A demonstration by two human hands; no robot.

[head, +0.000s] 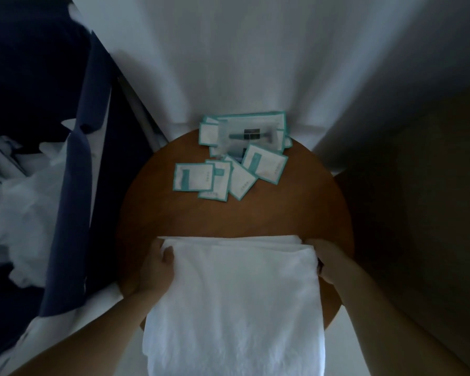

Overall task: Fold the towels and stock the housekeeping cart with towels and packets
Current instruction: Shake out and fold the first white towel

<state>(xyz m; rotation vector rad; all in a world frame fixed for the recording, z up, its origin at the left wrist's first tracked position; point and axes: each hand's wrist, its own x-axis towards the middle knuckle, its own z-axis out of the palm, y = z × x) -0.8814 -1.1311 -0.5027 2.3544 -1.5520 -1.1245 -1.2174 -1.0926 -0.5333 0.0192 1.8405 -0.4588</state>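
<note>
On the near half of the round brown wooden table [255, 218] we have the folded white terry towel [236, 294], its near end hanging off the table edge toward the person. The left hand [156, 270] grips the far left corner, thumb on top and fingers curled. The right hand [324, 263] sits at the far right edge with its fingers tucked into the layers, so we cannot tell if it pinches. Risks as we judge them: the overhang could drag the towel off, an uneven pull could skew the fold, and a far swing could scatter the teal-edged white paper packets [236, 158]. The dark blue fabric housekeeping cart [76, 185] on the left is cut off and its shelves are unseen. Crumpled white linen [17, 202] in it is blurred, packet print is unreadable, and the layer count is unclear.
</note>
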